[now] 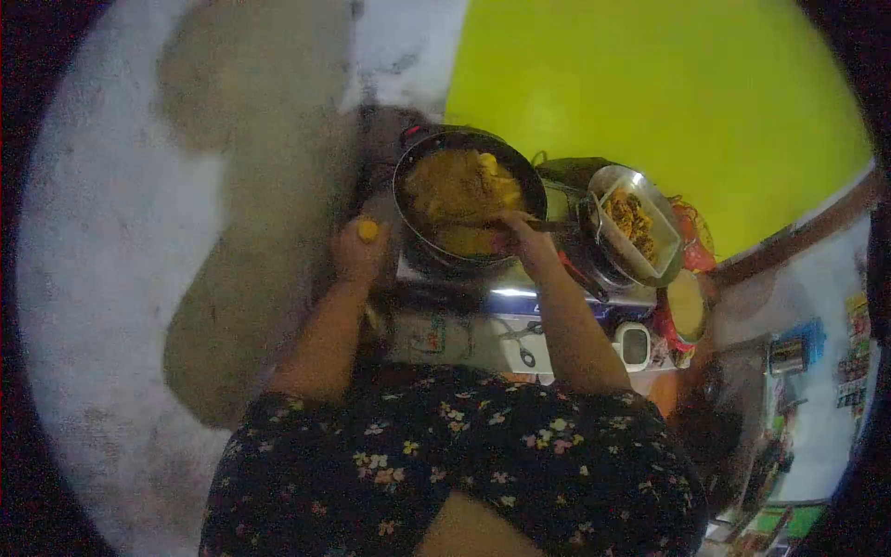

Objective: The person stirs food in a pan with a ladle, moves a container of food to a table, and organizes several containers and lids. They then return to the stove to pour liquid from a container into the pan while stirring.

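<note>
A dark round pan (401, 190) with brown-yellow food (455, 186) in it sits on the stove. Left of the pan is my left hand (357, 255), closed around something whose round orange-yellow end (368, 230) shows at the top; the rest is hidden in the fist. My right hand (524, 239) reaches over the pan's near right rim with its fingers bent together. What those fingers hold, if anything, is too blurred to make out. A dark handle-like bar (557, 226) lies just right of that hand.
Right of the pan stands a metal bowl (670, 218) with a pale rectangular container (664, 251) of cooked food on it. A round beige lid or dish (687, 304) and a white square container (635, 345) are nearer. Behind is a yellow-green wall (650, 93).
</note>
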Available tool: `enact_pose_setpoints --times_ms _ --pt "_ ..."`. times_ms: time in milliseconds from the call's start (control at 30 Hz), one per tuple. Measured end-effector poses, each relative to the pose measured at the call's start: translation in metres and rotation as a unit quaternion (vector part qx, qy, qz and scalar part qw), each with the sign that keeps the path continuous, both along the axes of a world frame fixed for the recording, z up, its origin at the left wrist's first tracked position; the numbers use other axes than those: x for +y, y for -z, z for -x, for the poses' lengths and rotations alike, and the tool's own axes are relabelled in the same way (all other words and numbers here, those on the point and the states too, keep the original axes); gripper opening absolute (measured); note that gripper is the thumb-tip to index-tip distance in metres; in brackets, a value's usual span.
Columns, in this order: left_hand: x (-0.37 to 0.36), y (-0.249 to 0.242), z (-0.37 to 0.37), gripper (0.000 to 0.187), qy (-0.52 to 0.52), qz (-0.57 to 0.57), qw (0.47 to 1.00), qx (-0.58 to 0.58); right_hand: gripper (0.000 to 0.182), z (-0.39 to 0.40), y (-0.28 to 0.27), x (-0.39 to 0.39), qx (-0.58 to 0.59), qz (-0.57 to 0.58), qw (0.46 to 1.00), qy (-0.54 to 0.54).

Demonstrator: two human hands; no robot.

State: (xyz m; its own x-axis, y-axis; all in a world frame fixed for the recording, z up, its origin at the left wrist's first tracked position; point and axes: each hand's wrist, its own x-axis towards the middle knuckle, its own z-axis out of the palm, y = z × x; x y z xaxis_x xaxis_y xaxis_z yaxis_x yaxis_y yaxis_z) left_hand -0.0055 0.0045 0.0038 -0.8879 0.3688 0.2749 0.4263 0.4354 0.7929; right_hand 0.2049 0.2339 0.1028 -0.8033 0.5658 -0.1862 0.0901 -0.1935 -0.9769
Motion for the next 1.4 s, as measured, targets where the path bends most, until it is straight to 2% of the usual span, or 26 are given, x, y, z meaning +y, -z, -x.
enact_pose_setpoints --times_ms 67,167,267,400,467,567,633,733,767,867,967,1033,1067,1100,1200,1233,1333,1367,1400 --pt "0.0 -0.021 -0.008 0.035 0.013 -0.006 0.999 -0.031 0.027 0.003 0.005 -0.004 0.028 0.06 0.997 0.047" --pt "0.001 -0.024 -0.011 0.034 0.012 -0.047 0.998 -0.05 0.025 0.004 -0.001 -0.006 0.057 0.131 0.984 0.109" --pt "0.004 0.014 0.002 0.031 -0.017 -0.064 0.998 0.01 0.023 0.004 0.013 0.008 0.11 0.201 0.96 0.158" --pt "0.004 0.011 0.001 0.031 -0.004 -0.058 0.998 -0.002 0.027 -0.01 0.016 0.032 0.172 0.317 0.911 0.199" --pt "-0.002 0.006 0.0 0.032 0.046 -0.089 0.994 -0.049 0.025 -0.024 0.016 0.043 0.202 0.327 0.904 0.185" --pt "0.0 -0.001 -0.005 0.031 0.017 -0.11 0.993 -0.033 0.023 -0.039 0.014 0.058 0.231 0.316 0.896 0.209" --pt "-0.001 0.003 -0.001 0.03 0.004 -0.061 0.997 0.04 0.024 -0.046 0.011 0.064 0.235 0.297 0.896 0.232" --pt "-0.001 -0.002 -0.003 0.032 0.0 -0.044 0.999 0.013 0.026 -0.052 -0.002 0.066 0.226 0.262 0.903 0.257" --pt "0.0 -0.006 -0.005 0.033 0.002 -0.047 0.999 -0.018 0.028 -0.059 -0.012 0.06 0.209 0.214 0.935 0.19" --pt "0.0 0.018 0.005 0.036 0.014 -0.08 0.997 -0.001 0.035 -0.048 -0.016 0.06 0.194 0.127 0.947 0.224" --pt "0.0 0.009 0.002 0.034 -0.019 -0.023 0.999 0.017 0.04 -0.045 -0.04 0.034 0.039 -0.016 0.971 0.236" --pt "-0.004 -0.029 -0.018 0.032 -0.03 -0.013 0.999 -0.017 0.039 -0.046 -0.008 0.05 -0.034 -0.185 0.955 0.229" --pt "-0.005 -0.041 -0.024 0.031 -0.036 -0.008 0.999 -0.034 0.034 -0.043 -0.017 0.036 0.019 -0.209 0.957 0.203" --pt "-0.006 -0.034 -0.02 0.03 -0.022 -0.012 0.999 -0.032 0.03 -0.04 -0.027 0.021 0.073 -0.229 0.955 0.173" --pt "-0.006 -0.014 -0.008 0.028 0.003 -0.02 1.0 -0.023 0.027 -0.041 -0.045 0.006 -0.014 -0.462 0.878 0.123" --pt "-0.007 -0.012 -0.008 0.027 0.0 -0.021 1.0 -0.018 0.028 -0.041 -0.046 0.003 -0.02 -0.508 0.853 0.116" --pt "-0.006 -0.004 -0.001 0.031 0.013 -0.012 0.999 -0.047 0.03 -0.042 -0.046 -0.002 -0.028 -0.52 0.849 0.092" --pt "-0.006 -0.001 0.002 0.034 0.021 -0.007 0.998 -0.063 0.032 -0.044 -0.045 -0.005 -0.002 -0.499 0.862 0.088" --pt "-0.005 -0.006 -0.001 0.033 0.024 -0.039 0.997 -0.061 0.032 -0.046 -0.045 -0.004 -0.005 -0.514 0.853 0.089"
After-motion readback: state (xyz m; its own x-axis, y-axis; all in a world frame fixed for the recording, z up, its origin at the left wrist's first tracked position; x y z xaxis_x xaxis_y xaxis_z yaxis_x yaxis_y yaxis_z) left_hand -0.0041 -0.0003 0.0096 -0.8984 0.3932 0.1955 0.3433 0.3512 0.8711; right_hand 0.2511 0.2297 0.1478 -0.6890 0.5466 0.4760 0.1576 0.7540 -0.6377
